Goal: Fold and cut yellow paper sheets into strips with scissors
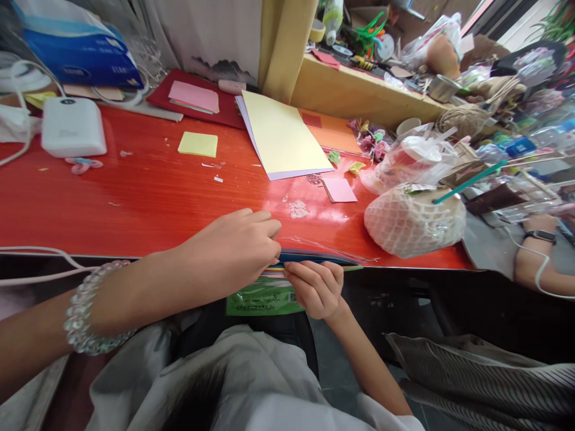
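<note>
At the table's near edge I hold a pack of coloured paper [265,297] in a clear plastic sleeve with a green printed front. Its top edge shows several coloured sheets. My right hand [314,287] is closed round the pack's right part, fingers folded over the top edge. My left hand [245,248] is closed at the same edge, just left of it, knuckles up; its fingertips are partly hidden and seem to pinch the sheets or the sleeve. A clear beaded bracelet [87,308] circles my left wrist.
On the red table [90,209] lie large pale yellow sheets [283,134], a yellow note stack [197,144], a pink note stack [340,190] and a white power bank [73,127]. A netted coconut [413,221] with a straw stands right. Another person's arm [536,257] rests far right.
</note>
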Demonstrator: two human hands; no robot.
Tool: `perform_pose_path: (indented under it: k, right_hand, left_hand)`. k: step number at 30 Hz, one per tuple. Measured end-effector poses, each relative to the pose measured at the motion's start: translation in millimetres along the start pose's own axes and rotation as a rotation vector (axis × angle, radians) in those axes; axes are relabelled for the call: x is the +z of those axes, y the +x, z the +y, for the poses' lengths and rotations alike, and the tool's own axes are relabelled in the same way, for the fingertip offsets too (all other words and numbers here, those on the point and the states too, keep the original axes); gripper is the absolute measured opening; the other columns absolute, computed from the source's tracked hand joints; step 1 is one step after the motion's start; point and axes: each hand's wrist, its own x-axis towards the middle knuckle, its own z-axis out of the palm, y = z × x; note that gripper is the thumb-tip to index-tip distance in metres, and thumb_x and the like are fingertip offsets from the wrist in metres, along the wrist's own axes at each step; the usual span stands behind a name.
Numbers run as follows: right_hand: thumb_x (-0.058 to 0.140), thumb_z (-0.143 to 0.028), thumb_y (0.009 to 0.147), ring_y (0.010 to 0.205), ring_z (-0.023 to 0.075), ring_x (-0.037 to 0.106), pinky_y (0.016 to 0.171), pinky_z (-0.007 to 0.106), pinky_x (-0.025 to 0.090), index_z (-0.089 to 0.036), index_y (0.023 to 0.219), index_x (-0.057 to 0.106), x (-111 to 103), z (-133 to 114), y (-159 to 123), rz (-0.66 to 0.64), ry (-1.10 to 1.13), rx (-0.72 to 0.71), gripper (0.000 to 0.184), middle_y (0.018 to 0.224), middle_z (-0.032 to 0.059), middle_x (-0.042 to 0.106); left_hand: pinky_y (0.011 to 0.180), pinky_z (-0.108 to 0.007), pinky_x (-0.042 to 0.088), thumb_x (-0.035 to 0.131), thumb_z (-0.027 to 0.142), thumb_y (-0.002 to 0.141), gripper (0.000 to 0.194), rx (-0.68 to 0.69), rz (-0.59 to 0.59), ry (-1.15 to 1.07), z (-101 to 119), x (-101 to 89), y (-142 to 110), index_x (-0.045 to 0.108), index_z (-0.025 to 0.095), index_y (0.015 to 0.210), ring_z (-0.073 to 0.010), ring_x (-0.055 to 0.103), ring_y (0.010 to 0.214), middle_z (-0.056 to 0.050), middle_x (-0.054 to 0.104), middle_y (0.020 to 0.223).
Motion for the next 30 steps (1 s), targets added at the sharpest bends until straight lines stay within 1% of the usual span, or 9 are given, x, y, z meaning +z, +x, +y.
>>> perform_pose_path:
  k: [4, 12, 15, 20, 24, 30]
  right_hand:
    - [0.052, -0.012, 0.088, 0.079, 0.0099, 0.061, 0.073, 0.026, 0.037, -0.021, 0.075, 0.062, -0.6, -0.3, 0.8, -0.002, -0.015, 0.011, 0.018, 0.087, 0.0004, 0.072]
    - [0.050, -0.013, 0.089, 0.077, 0.0084, 0.061, 0.071, 0.026, 0.038, -0.020, 0.076, 0.060, -0.5, -0.7, 2.1, -0.003, -0.026, 0.022, 0.018, 0.082, -0.0016, 0.072]
    - [0.050, -0.013, 0.089, 0.078, 0.0081, 0.061, 0.071, 0.025, 0.038, -0.021, 0.078, 0.060, -0.3, -0.6, 1.6, -0.008, -0.028, 0.027, 0.017, 0.084, -0.0021, 0.072]
    - [0.052, -0.012, 0.088, 0.078, 0.0088, 0.061, 0.071, 0.026, 0.039, -0.018, 0.081, 0.060, -0.7, -0.8, 1.5, -0.013, -0.006, 0.035, 0.012, 0.083, -0.0007, 0.072]
    - [0.052, -0.013, 0.088, 0.079, 0.0101, 0.061, 0.071, 0.026, 0.039, -0.017, 0.083, 0.061, -1.3, -0.5, 2.4, -0.018, -0.002, 0.042, 0.011, 0.083, 0.0007, 0.072]
    - [0.051, -0.012, 0.087, 0.080, 0.0101, 0.061, 0.074, 0.026, 0.039, -0.020, 0.085, 0.060, -2.4, 1.3, 7.2, -0.003, -0.003, 0.104, 0.012, 0.084, -0.0009, 0.071]
  left_hand:
    - [0.057, -0.032, 0.027, 0.055, 0.017, 0.084, 0.024, -0.014, -0.026, 0.000, 0.2, 0.2, 0.6, 0.064, 0.018, 0.062, -0.0184, 0.045, 0.065, -0.004, 0.057, 0.069]
    - [0.058, -0.033, 0.027, 0.055, 0.019, 0.085, 0.023, -0.022, -0.018, 0.022, 0.0, 0.9, -0.6, 0.065, 0.019, 0.064, -0.0192, 0.046, 0.067, -0.004, 0.057, 0.071]
    - [0.058, -0.033, 0.028, 0.057, 0.019, 0.083, 0.020, 0.000, 0.021, 0.068, 3.0, 0.1, -0.9, 0.064, 0.018, 0.064, -0.0197, 0.047, 0.067, -0.005, 0.057, 0.069]
    - [0.056, -0.033, 0.027, 0.060, 0.010, 0.072, 0.015, 0.026, 0.114, 0.177, 9.0, 4.1, -0.8, 0.058, 0.018, 0.060, -0.0208, 0.048, 0.066, -0.004, 0.053, 0.065]
    - [0.056, -0.033, 0.030, 0.055, 0.007, 0.068, 0.015, 0.044, 0.216, 0.247, 11.8, 11.2, 0.3, 0.054, 0.018, 0.059, -0.0216, 0.050, 0.067, -0.003, 0.053, 0.066]
    - [0.057, -0.035, 0.033, 0.045, 0.004, 0.070, 0.018, 0.057, 0.275, 0.313, 12.6, 12.5, -0.2, 0.053, 0.018, 0.062, -0.0208, 0.049, 0.063, -0.003, 0.052, 0.066]
